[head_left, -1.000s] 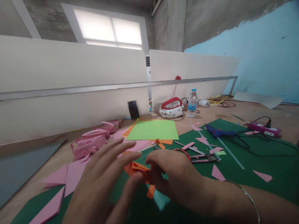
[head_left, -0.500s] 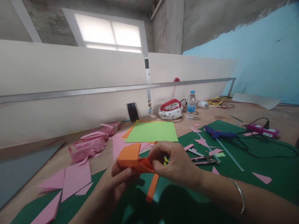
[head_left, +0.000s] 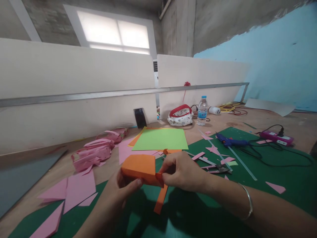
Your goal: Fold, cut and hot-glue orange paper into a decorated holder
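The fingers of the right hand [head_left: 182, 170] are pinching close together at the right end of a folded orange paper piece [head_left: 140, 165]; the left hand [head_left: 126, 188] is gripping its left end, fingers partly curled, thumb on the near side. The piece is hovering above a green mat [head_left: 247, 191] — an orange strip [head_left: 160, 200] is showing just below. Beyond, a lime-green sheet [head_left: 160, 138] is lying flat; a blue glue gun [head_left: 230, 141] is resting at right.

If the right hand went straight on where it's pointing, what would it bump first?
The folded orange paper, most likely: the right hand is pinching its right end. Beyond that, perhaps the left hand holding it, though depth is hard to judge.
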Motion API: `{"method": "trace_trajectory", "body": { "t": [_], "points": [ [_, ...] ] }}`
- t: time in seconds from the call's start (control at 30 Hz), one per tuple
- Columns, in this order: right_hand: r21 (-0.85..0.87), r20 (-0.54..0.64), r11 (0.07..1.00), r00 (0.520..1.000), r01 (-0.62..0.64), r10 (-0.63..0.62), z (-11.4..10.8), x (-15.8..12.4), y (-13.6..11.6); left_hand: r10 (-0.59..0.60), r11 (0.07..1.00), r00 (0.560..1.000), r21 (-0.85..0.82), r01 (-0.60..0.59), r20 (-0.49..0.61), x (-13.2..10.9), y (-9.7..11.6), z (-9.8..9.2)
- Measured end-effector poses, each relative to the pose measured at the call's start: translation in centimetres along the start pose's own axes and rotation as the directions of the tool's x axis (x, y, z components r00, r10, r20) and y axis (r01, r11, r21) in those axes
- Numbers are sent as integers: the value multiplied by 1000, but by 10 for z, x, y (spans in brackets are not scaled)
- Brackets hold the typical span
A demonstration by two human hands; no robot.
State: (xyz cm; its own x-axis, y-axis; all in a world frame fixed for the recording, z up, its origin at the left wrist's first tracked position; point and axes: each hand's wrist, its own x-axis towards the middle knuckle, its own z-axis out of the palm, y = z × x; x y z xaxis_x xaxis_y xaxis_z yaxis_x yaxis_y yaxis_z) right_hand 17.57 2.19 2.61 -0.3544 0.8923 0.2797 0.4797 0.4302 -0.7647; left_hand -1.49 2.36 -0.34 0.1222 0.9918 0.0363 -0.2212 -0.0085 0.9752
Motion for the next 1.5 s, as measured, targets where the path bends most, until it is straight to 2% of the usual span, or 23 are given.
{"method": "trace_trajectory", "body": {
  "t": [0.23, 0.33, 0.5, 0.57, 0.7, 0.8, 1.1, 1.37, 1.5],
  "points": [
    [-14, -27, 999, 999, 43, -43, 3, 1, 7, -43, 999, 998, 3, 43, -46, -1, -2, 0],
    [-10, -48, 997, 996, 79, -79, 4, 1, 7, -69, 997, 997, -22, 68, -33, -2, 0, 2],
    [5, 12, 981, 981, 196, -196, 4, 3, 9, -104, 993, 994, -65, 101, -38, -4, 3, 4],
    [-16, -2, 975, 975, 223, -223, 4, 2, 10, -116, 991, 992, -70, 112, -56, -4, 1, 3],
    [-21, -63, 989, 987, 147, -149, 3, 1, 9, -125, 990, 989, -78, 119, -78, -4, -1, 4],
    [1, -56, 996, 994, 94, -94, 2, 0, 6, -123, 990, 990, -82, 117, -71, -6, -1, 5],
    [-46, -69, 998, 996, 47, -50, 2, -2, 0, -134, 989, 990, -64, 131, -47, -7, -1, 6],
    [2, 19, 994, 994, 105, -105, 3, 0, 7, -182, 981, 982, -68, 179, -42, -7, -2, 5],
    [-32, 49, 987, 987, 156, -154, 1, -2, 6, -195, 979, 979, -77, 190, -52, -6, -4, 1]
  ]
}}
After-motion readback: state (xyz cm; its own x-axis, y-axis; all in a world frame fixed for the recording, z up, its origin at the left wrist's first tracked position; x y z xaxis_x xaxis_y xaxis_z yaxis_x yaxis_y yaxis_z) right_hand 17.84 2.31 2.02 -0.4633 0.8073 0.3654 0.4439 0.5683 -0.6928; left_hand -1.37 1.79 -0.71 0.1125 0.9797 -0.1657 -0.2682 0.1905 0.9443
